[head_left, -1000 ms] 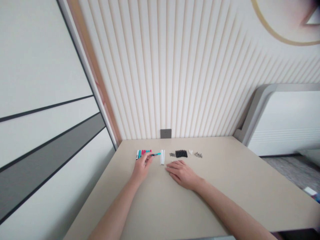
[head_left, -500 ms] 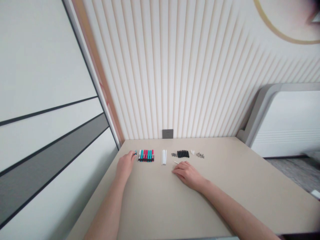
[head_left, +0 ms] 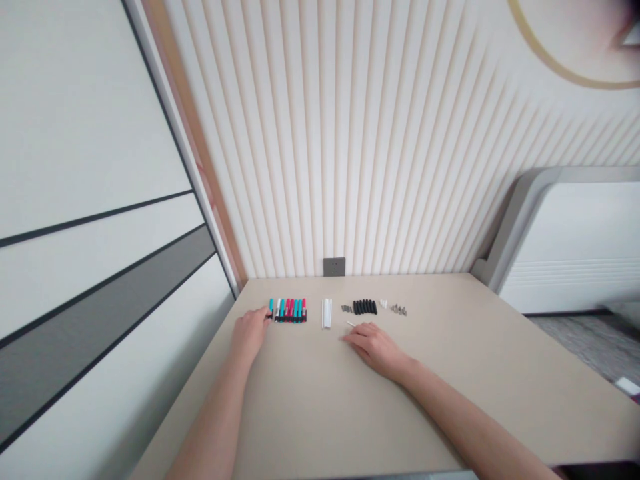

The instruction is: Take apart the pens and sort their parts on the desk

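A row of teal, pink and white pens (head_left: 290,311) lies near the far edge of the beige table (head_left: 320,400). My left hand (head_left: 249,332) is at the row's left end, its fingers curled onto the near end of the leftmost teal pen (head_left: 271,308). My right hand (head_left: 376,345) lies flat on the table with its fingers stretched out. Its fingertips touch a thin white stick (head_left: 350,324). Beyond the hands lie a bundle of white tubes (head_left: 327,313), black caps (head_left: 365,307), and small grey parts (head_left: 346,309).
More small white and grey bits (head_left: 394,308) lie at the right end of the row. A grey wall socket (head_left: 334,267) sits on the slatted wall behind the table. A white cabinet (head_left: 570,247) stands at the right, and a panelled wall borders the left.
My left hand carried the teal pen from the right of the pen row to its left end and set it beside the others. My right hand shifted slightly right, uncovering the thin white stick.
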Tool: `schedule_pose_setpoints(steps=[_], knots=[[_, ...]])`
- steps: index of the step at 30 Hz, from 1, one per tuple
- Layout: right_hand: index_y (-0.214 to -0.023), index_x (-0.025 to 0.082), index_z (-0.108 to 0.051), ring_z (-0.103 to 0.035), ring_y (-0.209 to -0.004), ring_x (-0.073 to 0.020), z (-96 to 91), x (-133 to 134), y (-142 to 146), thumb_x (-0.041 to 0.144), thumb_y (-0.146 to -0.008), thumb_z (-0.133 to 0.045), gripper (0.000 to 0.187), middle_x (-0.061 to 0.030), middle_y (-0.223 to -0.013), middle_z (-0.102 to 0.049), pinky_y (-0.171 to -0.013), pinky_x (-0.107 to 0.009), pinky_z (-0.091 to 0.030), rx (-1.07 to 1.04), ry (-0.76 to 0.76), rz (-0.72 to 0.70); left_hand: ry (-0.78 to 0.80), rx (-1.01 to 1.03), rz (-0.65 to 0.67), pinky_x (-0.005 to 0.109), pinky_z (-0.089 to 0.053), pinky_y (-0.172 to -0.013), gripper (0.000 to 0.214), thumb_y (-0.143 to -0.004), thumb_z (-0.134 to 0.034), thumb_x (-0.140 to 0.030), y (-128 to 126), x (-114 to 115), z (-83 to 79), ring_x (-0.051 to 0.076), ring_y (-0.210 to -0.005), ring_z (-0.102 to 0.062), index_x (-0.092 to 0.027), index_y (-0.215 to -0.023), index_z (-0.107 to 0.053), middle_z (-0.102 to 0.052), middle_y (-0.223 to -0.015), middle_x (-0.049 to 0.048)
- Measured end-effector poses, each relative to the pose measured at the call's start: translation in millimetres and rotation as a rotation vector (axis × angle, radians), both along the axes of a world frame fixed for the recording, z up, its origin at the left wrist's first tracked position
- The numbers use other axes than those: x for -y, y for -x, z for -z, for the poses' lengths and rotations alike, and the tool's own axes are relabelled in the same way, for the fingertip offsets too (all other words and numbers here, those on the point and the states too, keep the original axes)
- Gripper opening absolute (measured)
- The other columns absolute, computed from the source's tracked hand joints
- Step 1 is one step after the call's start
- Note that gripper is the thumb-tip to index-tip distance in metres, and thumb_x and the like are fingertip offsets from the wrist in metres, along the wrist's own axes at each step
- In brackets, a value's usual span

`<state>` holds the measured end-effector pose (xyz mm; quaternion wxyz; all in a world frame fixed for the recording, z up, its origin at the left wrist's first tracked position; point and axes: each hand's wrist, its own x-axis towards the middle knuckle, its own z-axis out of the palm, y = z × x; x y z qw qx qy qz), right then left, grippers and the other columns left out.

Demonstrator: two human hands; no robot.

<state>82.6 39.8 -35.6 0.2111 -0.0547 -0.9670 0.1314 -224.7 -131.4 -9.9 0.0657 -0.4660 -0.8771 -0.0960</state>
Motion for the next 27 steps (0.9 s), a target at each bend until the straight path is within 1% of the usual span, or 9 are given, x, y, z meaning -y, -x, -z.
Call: schedule_pose_setpoints(steps=[3, 6, 10, 13, 16, 20, 24, 27], knots=[[-0.118, 0.023, -0.065, -0.06, -0.098, -0.0195, 0.5, -0.7, -0.7, 0.018, -0.097, -0.045, 0.03, -0.0078, -0.103, -0.066, -0.092, -0.034, -0.048, -0.023, 0.03, 0.021, -0.013, 0.013, 0.01, 0.035, -0.047, -0.083, 0.019, -0.086, -0.056, -0.016, 0.1, 0.4, -0.9, 0.027, -0.1, -0.065, -0.023, -0.101, -0.067, -0.072, -0.103, 0.0083], [-0.121, 0.022, -0.063, -0.061, -0.097, -0.0197, 0.5, -2.1, -1.6, 0.016, -0.096, -0.044, 0.032, -0.0089, -0.104, -0.065, -0.089, -0.034, -0.05, -0.043, 0.078, 0.046, -0.018, 0.015, 0.022, 0.036, -0.047, -0.084, 0.021, -0.085, -0.056, -0.014, 0.0, 0.9, -1.9, 0.028, -0.103, -0.064, -0.022, -0.101, -0.067, -0.072, -0.107, 0.0085], [-0.121, 0.022, -0.063, -0.061, -0.095, -0.0187, -1.2, -4.8, -2.5, 0.017, -0.095, -0.042, 0.034, -0.0095, -0.107, -0.063, -0.087, -0.032, -0.052, -0.113, 0.226, 0.078, 0.004, 0.02, 0.01, 0.035, -0.047, -0.085, 0.021, -0.085, -0.055, -0.015, -0.9, 1.5, -3.4, 0.028, -0.105, -0.064, -0.021, -0.102, -0.066, -0.071, -0.109, 0.008], [-0.113, 0.021, -0.067, -0.062, -0.094, -0.0192, -2.0, -10.2, -3.5, 0.022, -0.096, -0.043, 0.03, -0.0095, -0.107, -0.063, -0.086, -0.033, -0.051, -0.194, 0.331, 0.127, 0.028, 0.024, -0.011, 0.033, -0.046, -0.085, 0.021, -0.087, -0.054, -0.016, -2.8, 1.6, -5.1, 0.026, -0.106, -0.064, -0.021, -0.103, -0.066, -0.071, -0.11, 0.0071], [-0.103, 0.022, -0.07, -0.063, -0.09, -0.0205, -0.2, -22.3, -6.0, 0.029, -0.095, -0.047, 0.026, -0.0088, -0.102, -0.066, -0.082, -0.035, -0.051, -0.27, 0.407, 0.217, 0.053, 0.029, -0.022, 0.033, -0.046, -0.085, 0.021, -0.088, -0.053, -0.016, -5.1, 1.7, -6.9, 0.025, -0.106, -0.063, -0.02, -0.104, -0.066, -0.071, -0.111, 0.0068], [-0.095, 0.022, -0.071, -0.064, -0.087, -0.0228, 6.4, -46.7, -13.3, 0.038, -0.091, -0.052, 0.025, -0.0084, -0.097, -0.069, -0.079, -0.037, -0.051, -0.369, 0.471, 0.378, 0.052, 0.019, -0.019, 0.032, -0.046, -0.084, 0.023, -0.088, -0.053, -0.015, -6.4, 1.9, -7.3, 0.025, -0.106, -0.064, -0.021, -0.106, -0.065, -0.071, -0.111, 0.0065], [-0.093, 0.022, -0.071, -0.065, -0.091, -0.0246, 11.8, -68.0, -23.3, 0.043, -0.089, -0.053, 0.028, -0.009, -0.098, -0.072, -0.083, -0.039, -0.049, -0.403, 0.464, 0.451, 0.069, 0.008, -0.028, 0.032, -0.047, -0.082, 0.026, -0.088, -0.052, -0.017, -6.0, 1.1, -6.3, 0.026, -0.105, -0.064, -0.022, -0.111, -0.063, -0.071, -0.11, 0.0067], [-0.092, 0.021, -0.071, -0.066, -0.09, -0.0245, 13.5, -79.1, -29.6, 0.045, -0.089, -0.052, 0.031, -0.0089, -0.097, -0.072, -0.083, -0.039, -0.049, -0.39, 0.433, 0.486, 0.072, 0.013, -0.026, 0.032, -0.046, -0.083, 0.028, -0.088, -0.052, -0.017, -6.7, 0.3, -6.7, 0.025, -0.106, -0.063, -0.023, -0.112, -0.063, -0.07, -0.111, 0.0068]])
